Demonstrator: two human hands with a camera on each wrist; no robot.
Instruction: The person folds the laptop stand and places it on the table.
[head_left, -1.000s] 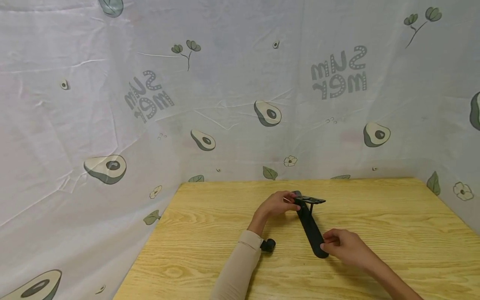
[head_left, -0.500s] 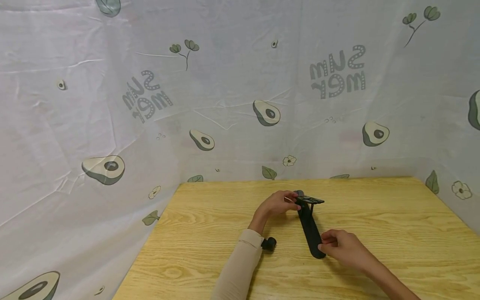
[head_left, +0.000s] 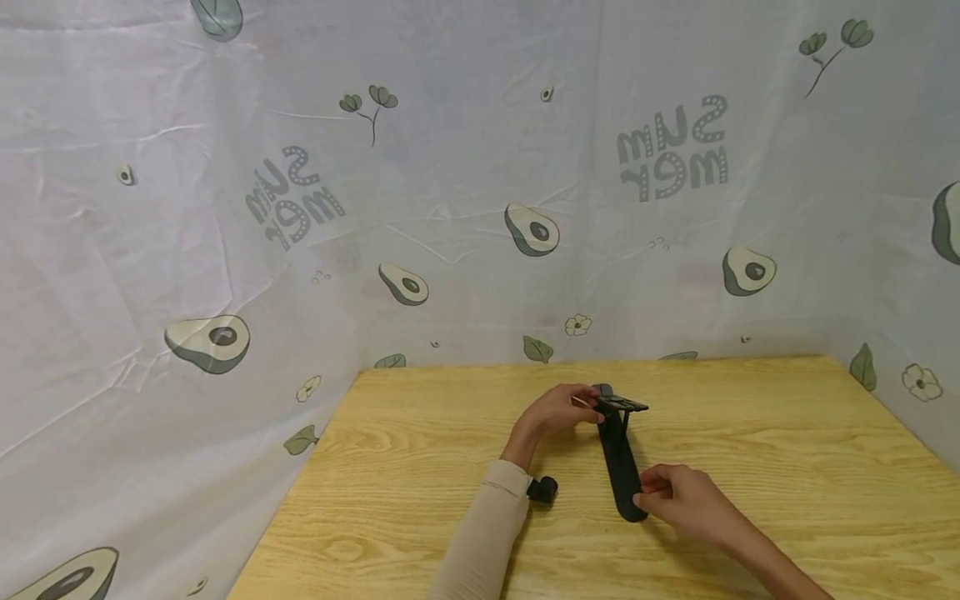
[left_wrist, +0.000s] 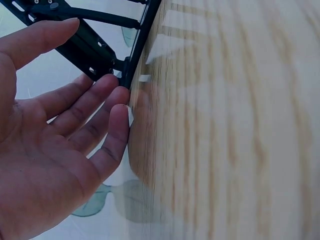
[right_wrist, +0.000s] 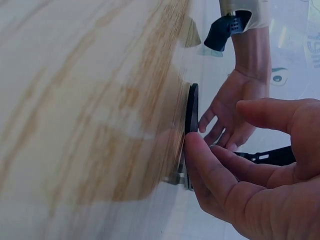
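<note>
A black folding stand (head_left: 621, 475) stands on the wooden tabletop, its long rounded base pointing toward me. A slotted plate (head_left: 622, 403) is raised on thin struts over the far part. My left hand (head_left: 558, 408) is at the far end; in the left wrist view its fingertips touch the stand's black frame (left_wrist: 92, 47) and the thumb reaches out apart from them. My right hand (head_left: 690, 500) is at the near end. Its fingertips touch the side of the base (right_wrist: 192, 107) in the right wrist view, with the thumb spread away from it.
A light wood-grained table (head_left: 405, 517) spans the lower view. Behind and beside it hangs a pale curtain (head_left: 465, 167) printed with avocados and leaves. A small black device (head_left: 543, 490) is worn at my left sleeve's cuff.
The stand has turned slightly on the table: its near end has shifted left and its far end right. Both hands have stayed against it and moved a little with it.
</note>
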